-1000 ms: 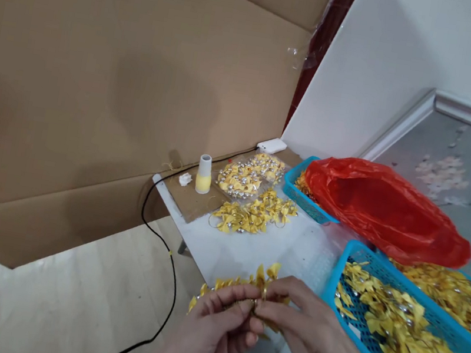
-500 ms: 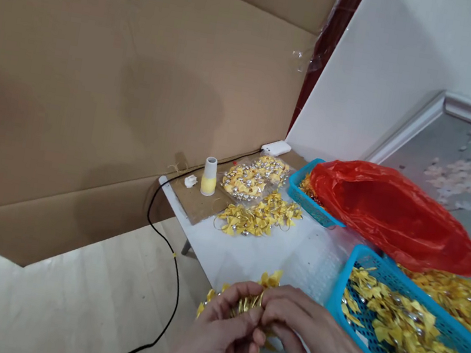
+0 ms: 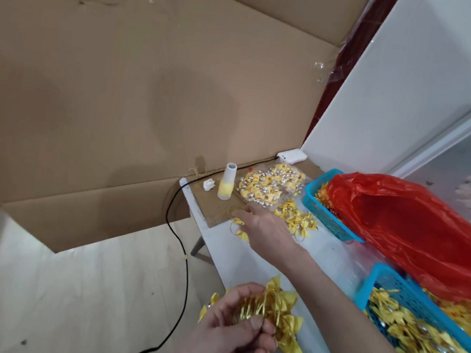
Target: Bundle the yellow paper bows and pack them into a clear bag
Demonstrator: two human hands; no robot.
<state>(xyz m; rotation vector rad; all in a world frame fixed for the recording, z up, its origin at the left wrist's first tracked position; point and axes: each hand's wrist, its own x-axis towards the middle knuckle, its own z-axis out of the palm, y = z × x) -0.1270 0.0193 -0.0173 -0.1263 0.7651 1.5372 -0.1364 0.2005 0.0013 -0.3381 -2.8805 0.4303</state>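
In the head view my left hand (image 3: 232, 337) is closed around a bunch of yellow ribbon flowers (image 3: 285, 315) with gold wire loops, the loops gathered between thumb and fingers. My right hand (image 3: 265, 232) reaches out over the table to a loose pile of similar yellow flowers with silver beads (image 3: 296, 217). Its back faces me, so its fingertips are mostly hidden. A loose yellow flower with a wire loop (image 3: 239, 231) lies right at those fingers. Behind the pile, clear packaging holds paler yellow flowers with silver beads (image 3: 260, 186).
A white-and-yellow cone (image 3: 227, 182) and a crumpled white scrap (image 3: 208, 184) sit on a cardboard sheet (image 3: 213, 206). A black cable (image 3: 185, 270) hangs off the table edge. On the right stand blue baskets (image 3: 373, 282) of yellow flowers and a red plastic bag (image 3: 415, 229).
My right hand has left the bunch and moved forward to the pile on the table. My left hand keeps hold of the bunch, now more exposed. The view has shifted slightly left.
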